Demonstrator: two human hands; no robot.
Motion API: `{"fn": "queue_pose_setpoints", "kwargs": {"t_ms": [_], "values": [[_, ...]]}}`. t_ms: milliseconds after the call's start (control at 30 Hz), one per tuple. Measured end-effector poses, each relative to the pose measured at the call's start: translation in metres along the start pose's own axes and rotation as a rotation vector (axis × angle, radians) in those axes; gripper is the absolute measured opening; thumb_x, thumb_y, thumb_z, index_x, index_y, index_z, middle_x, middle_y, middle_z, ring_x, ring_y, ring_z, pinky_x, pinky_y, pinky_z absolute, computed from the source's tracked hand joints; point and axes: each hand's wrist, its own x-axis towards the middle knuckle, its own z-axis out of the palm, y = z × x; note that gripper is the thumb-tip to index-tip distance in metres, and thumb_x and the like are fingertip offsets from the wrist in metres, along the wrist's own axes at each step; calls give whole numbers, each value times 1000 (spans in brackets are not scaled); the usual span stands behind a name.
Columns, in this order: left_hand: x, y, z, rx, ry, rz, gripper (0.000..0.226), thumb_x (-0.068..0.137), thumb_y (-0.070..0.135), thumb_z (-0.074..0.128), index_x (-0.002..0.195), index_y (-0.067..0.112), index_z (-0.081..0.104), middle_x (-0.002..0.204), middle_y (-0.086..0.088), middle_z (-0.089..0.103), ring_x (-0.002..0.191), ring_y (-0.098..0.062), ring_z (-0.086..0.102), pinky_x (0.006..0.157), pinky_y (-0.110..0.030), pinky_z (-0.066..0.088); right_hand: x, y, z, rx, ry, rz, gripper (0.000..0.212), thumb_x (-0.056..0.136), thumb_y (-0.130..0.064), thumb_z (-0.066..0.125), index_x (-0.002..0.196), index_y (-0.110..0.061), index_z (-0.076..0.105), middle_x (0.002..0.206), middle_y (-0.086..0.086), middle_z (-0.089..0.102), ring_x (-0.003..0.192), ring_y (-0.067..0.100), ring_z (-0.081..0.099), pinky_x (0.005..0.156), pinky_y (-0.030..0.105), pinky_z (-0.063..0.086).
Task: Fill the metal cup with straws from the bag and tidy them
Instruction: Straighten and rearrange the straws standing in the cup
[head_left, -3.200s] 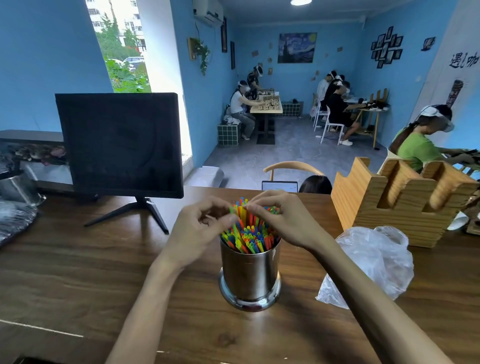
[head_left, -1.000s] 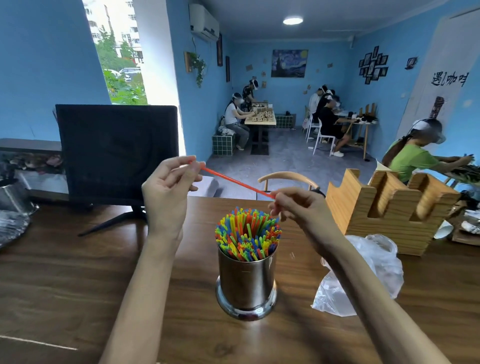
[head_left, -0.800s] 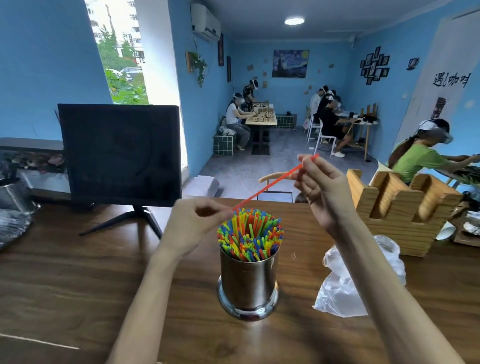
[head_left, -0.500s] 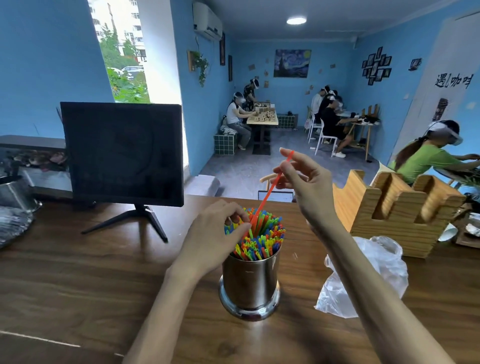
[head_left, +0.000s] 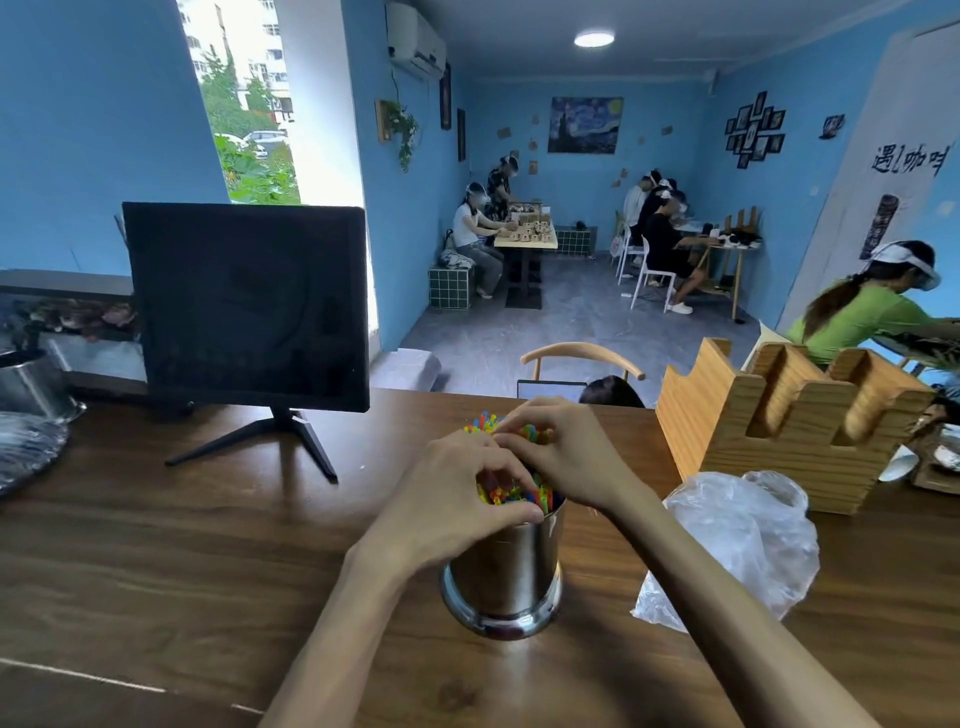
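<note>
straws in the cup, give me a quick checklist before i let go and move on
1. Cup upright on the table: ok.
2. Straws inside the cup, none seen on the table: ok.
3. Straw tops level: cannot tell, both hands cover them.
4. Left hand and right hand free of a loose straw: cannot tell.
5. Bag emptied: cannot tell, it lies crumpled right of the cup.

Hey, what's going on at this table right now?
A person is working over a metal cup packed with colourful straws on the wooden table. Both the left hand and the right hand are curled over the straw tops, seemingly tidying them. A crumpled plastic bag lies to the cup's right.
</note>
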Motion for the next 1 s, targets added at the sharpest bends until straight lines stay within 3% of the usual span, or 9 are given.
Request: {"fn": "queue_pose_setpoints", "kwargs": {"t_ms": [167,267,333,433,533,633,733,833,1000], "values": [[3,4,3,1,-7,15,21,71,52,83,85,38,76,92,25,67,100,1,56,84,-21,42,-1,2,-5,57,-54,46,4,89,-27,77,88,-26,81,97,-12,75,98,4,67,93,39,51],[4,7,3,-110,50,12,13,78,44,81,89,39,76,94,21,71,100,-2,62,87,-23,47,-5,-2,-9,111,-47,74,16,97,-29,69,106,-23,80,107,-10,75,103,4,67,96,40,52],[6,8,-3,-236,153,-15,10,84,38,79,93,41,75,96,18,74,96,-6,68,81,-21,51,-11,-4,-11,150,-19,75,22,101,-31,63,116,-23,77,111,-10,74,107,2,66,97,39,53],[16,12,-16,-475,398,-10,19,92,21,75,97,39,74,93,12,78,85,-8,73,73,-18,52,-17,-9,-16,317,-34,99,25,104,-34,56,115,-23,76,109,-6,77,108,8,69,98,38,54],[25,17,-32,-638,651,10,16,95,16,72,100,31,74,92,6,79,78,-3,71,66,-13,51,-20,-15,-22,461,-91,99,24,103,-37,54,107,-30,77,101,-1,78,105,11,71,95,27,53],[32,13,-40,-707,828,-22,13,96,18,71,103,28,73,94,4,80,80,-7,72,66,-17,52,-18,-14,-31,545,-80,99,20,100,-28,60,106,-21,78,93,1,77,96,7,70,86,18,52],[33,4,-42,-757,935,-64,11,97,20,71,107,22,73,96,-4,79,69,-8,67,62,-20,51,-18,-8,-38,538,-118,136,19,99,-27,65,112,-22,77,100,-2,76,98,10,69,84,22,55],[31,-2,-37,-768,1012,-98,12,95,26,73,107,24,73,95,-6,78,64,-10,65,57,-21,50,-21,-5,-37,514,-161,146,14,92,-24,75,105,-27,77,97,-6,72,93,12,67,82,29,57],[30,-9,-27,-763,1111,-174,7,89,28,78,93,26,72,87,-3,79,63,-11,69,52,-20,49,-21,-3,-38,604,-63,148,16,80,-29,85,91,-20,78,88,4,75,70,17,71,60,24,54]]}}
